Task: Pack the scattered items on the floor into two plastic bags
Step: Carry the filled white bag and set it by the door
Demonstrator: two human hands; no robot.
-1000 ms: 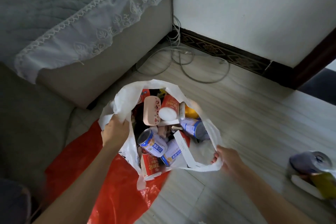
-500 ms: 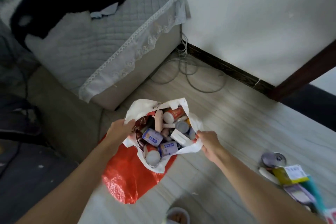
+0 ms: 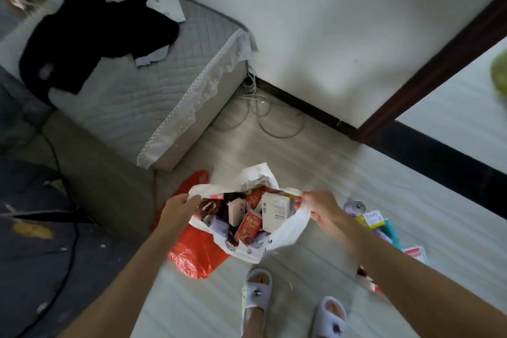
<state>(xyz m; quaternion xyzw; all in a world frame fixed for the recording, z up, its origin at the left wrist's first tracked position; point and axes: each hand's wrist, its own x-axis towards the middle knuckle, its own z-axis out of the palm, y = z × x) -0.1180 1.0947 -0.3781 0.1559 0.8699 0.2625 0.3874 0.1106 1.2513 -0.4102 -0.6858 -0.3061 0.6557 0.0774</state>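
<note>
The left hand [image 3: 179, 207] pinches the left rim of the white plastic bag [image 3: 285, 233], its grip curled round the thin film, and the right hand [image 3: 319, 207] pinches the opposite rim the same way, so the bag's mouth is held wide between them above the pale floor [image 3: 343, 173]. Inside the bag lie packed items: a white box [image 3: 275, 210], a red carton [image 3: 251, 225] and a pale purple can [image 3: 220, 226] among others (the rest are too jumbled to name). The red plastic bag [image 3: 194, 251] lies crumpled on the floor under and to the left of the white one. Loose items [image 3: 374, 218] lie on the floor just beyond the right forearm. Two feet in pale slippers [image 3: 256, 289] stand below the bags. A bed [image 3: 131, 96] with a dark garment [image 3: 90, 35] stands in the corner.
</note>
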